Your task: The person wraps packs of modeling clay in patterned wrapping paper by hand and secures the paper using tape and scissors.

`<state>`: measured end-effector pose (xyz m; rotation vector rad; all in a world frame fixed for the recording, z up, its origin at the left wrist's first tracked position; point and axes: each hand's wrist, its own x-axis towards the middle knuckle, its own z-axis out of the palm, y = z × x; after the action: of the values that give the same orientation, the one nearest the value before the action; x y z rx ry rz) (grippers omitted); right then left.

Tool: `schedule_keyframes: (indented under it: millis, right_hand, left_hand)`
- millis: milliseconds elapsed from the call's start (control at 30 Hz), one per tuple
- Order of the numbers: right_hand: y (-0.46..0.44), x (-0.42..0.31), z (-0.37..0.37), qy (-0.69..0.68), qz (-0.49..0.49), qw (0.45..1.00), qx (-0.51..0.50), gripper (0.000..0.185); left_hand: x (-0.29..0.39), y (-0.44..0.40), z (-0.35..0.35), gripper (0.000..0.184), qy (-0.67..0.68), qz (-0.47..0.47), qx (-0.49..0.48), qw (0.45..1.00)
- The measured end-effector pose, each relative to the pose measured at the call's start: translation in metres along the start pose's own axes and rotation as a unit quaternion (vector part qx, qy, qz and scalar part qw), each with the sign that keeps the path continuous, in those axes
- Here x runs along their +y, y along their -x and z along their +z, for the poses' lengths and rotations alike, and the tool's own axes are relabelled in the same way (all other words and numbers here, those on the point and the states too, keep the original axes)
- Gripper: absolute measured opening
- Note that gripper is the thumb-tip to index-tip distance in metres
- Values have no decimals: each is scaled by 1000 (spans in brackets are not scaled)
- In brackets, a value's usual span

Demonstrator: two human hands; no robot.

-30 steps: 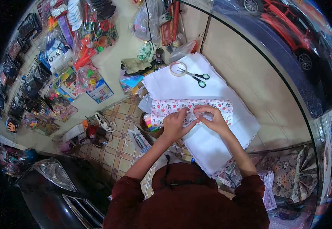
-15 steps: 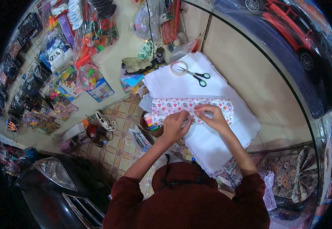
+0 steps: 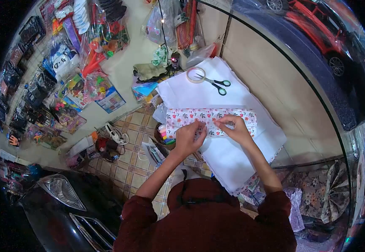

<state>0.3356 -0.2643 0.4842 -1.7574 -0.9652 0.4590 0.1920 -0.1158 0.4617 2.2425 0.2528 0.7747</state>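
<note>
White paper with a red-flower and dark-leaf print (image 3: 182, 117) lies as a wide strip across a stack of white sheets (image 3: 224, 92). Over the middle of the strip, my left hand (image 3: 190, 137) has its fingers curled and pinched together. My right hand (image 3: 235, 129) is just to its right, thumb and index finger also pinched. Anything between the fingertips of either hand is too small to make out. Above the strip, green-and-black scissors (image 3: 220, 85) rest on the white sheets, their blades inside a roll of tape (image 3: 196, 75).
A box of colored markers (image 3: 163, 133) stands left of the sheets. Glass (image 3: 312, 80) curves along the right side. Packaged goods (image 3: 94, 84) hang at the left, above a tiled floor (image 3: 128, 164). A black toy car (image 3: 65, 206) is at the lower left.
My left hand has shifted slightly left and down, away from my right hand, and its fingers have curled in more. My right hand has moved little.
</note>
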Motion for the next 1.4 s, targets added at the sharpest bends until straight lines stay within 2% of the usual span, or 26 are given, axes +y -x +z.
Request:
schedule_keyframes:
  millis: [100, 300, 400, 500, 800, 900, 1200, 1300, 1400]
  right_hand:
    - [1, -5, -1, 17, -18, 1000, 11, 15]
    - [1, -6, -1, 102, -92, 990, 46, 11]
    - [1, -7, -2, 105, -87, 990, 30, 10]
    - [-1, -1, -1, 140, -111, 984, 21, 12]
    - [-3, 2, 2, 189, -67, 980, 10, 13]
    - [-3, 4, 5, 146, -51, 988, 22, 17]
    - [-5, 5, 7, 204, -90, 974, 32, 16]
    - [-7, 7, 7, 209, -86, 974, 25, 18]
    - [-8, 5, 7, 211, -92, 973, 23, 18]
  left_hand:
    - [-4, -2, 4, 12, 19, 42, 40, 998]
    - [6, -2, -4, 15, 18, -23, -6, 1000]
    - [6, -4, -6, 14, 12, -33, -17, 999]
    - [0, -4, -1, 13, 10, 23, 21, 999]
    - [0, -8, 2, 15, -19, 1, 16, 1000]
    - [2, -11, 2, 13, -29, -21, 0, 999]
    - [3, -14, 1, 13, -58, -46, -41, 996]
    - [2, -15, 3, 12, -69, -8, -6, 998]
    - [4, -15, 0, 12, -65, -38, -40, 996]
